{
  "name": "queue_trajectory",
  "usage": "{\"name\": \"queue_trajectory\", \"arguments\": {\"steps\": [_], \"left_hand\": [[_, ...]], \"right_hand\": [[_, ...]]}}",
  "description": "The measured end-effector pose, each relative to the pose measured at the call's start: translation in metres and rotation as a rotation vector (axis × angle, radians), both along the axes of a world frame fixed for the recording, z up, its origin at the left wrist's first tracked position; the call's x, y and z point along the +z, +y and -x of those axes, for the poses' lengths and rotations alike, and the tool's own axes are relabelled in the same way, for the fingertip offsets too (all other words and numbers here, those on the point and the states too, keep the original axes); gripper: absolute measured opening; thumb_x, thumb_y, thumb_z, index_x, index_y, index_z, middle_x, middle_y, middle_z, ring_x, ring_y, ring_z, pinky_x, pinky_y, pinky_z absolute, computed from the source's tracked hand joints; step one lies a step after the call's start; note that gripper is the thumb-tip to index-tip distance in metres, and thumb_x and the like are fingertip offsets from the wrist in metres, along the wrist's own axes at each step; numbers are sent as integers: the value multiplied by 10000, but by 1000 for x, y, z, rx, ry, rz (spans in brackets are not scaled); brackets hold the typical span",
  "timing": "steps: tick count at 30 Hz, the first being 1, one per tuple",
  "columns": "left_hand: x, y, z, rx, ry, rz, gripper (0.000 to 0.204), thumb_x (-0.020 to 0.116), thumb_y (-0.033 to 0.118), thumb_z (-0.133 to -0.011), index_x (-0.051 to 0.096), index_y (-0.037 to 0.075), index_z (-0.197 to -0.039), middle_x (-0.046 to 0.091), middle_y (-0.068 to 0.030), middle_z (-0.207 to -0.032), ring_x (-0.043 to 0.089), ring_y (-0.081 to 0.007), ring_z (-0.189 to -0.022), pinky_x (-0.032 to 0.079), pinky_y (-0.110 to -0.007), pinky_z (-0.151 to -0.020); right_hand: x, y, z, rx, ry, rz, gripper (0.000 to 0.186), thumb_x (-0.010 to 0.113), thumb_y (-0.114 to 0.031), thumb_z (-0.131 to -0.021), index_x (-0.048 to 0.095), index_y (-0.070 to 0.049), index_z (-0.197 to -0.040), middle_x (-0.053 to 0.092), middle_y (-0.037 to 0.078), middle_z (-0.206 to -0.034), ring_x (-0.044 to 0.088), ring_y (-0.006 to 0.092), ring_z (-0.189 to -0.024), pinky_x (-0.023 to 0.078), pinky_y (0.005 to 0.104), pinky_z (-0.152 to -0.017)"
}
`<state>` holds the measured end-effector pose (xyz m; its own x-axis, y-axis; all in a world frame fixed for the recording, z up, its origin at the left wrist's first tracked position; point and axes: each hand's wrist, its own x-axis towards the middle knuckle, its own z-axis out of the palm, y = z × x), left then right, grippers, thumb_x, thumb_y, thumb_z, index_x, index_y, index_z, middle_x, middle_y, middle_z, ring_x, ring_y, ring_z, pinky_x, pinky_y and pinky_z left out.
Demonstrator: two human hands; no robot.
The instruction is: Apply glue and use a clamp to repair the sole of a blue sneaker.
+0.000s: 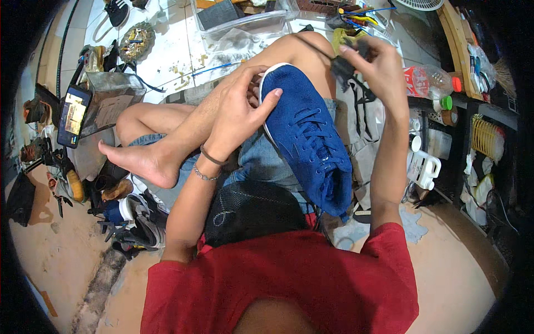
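Observation:
A blue knit sneaker (303, 133) with white sole edge and blue laces lies lengthwise over my lap, toe away from me. My left hand (247, 108) grips its toe end, fingers curled around the edge and thumb on the side. Up to the right of the toe, my right hand (378, 67) is closed on a dark, crumpled-looking object (345, 69) I cannot make out clearly. Beneath the shoe are my denim shorts (245, 161) and a black mesh item (250, 211); my bare foot (150, 161) is crossed at left.
A lit phone (74, 117) stands at left among shoes and tools. A plastic bin (245, 33) and metal tray (136, 42) sit on white tiles ahead. At right are bottles (428, 82), a white jug (423, 170) and a cluttered black shelf (470, 183).

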<state>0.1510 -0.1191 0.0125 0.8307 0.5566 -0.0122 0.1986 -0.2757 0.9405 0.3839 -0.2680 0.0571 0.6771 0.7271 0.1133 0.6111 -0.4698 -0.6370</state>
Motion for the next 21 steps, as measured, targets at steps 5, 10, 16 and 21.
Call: {"name": "queue_trajectory", "arguments": {"steps": [5, 10, 16, 21], "left_hand": [[-4, 28, -19, 9, -154, 108, 411, 683, 296, -926, 595, 15, -1213, 643, -39, -928, 564, -71, -810, 478, -217, -666], [12, 61, -65, 70, -337, 538, 444, 435, 392, -1037, 557, 34, -1270, 653, -124, -1082, 634, -192, -972, 521, -321, -849], [-10, 77, -99, 183, -543, 901, 180, 515, 215, -1028, 572, 45, -1028, 632, -62, -826, 646, -154, -788, 532, -271, -720], [-11, 74, -115, 195, -634, 1083, 188, 482, 210, -1041, 541, 45, -973, 582, -51, -783, 585, -158, -713, 521, -287, -714]], "right_hand": [[33, 28, 25, -5, 119, -157, 200, 725, -203, -862, 657, -17, -891, 589, 11, -649, 530, 71, -586, 405, 238, -536], [22, 69, 54, 68, -40, -281, 181, 683, -136, -863, 576, -10, -934, 590, 79, -684, 573, 141, -622, 423, 295, -510], [9, 95, 60, 138, 113, -417, 199, 718, -132, -828, 575, -9, -892, 591, 45, -706, 555, 125, -631, 437, 278, -575], [-10, 88, 32, 362, 294, -289, 502, 849, -211, -741, 662, 3, -1155, 612, 106, -1115, 583, 173, -987, 454, 292, -829]]}}
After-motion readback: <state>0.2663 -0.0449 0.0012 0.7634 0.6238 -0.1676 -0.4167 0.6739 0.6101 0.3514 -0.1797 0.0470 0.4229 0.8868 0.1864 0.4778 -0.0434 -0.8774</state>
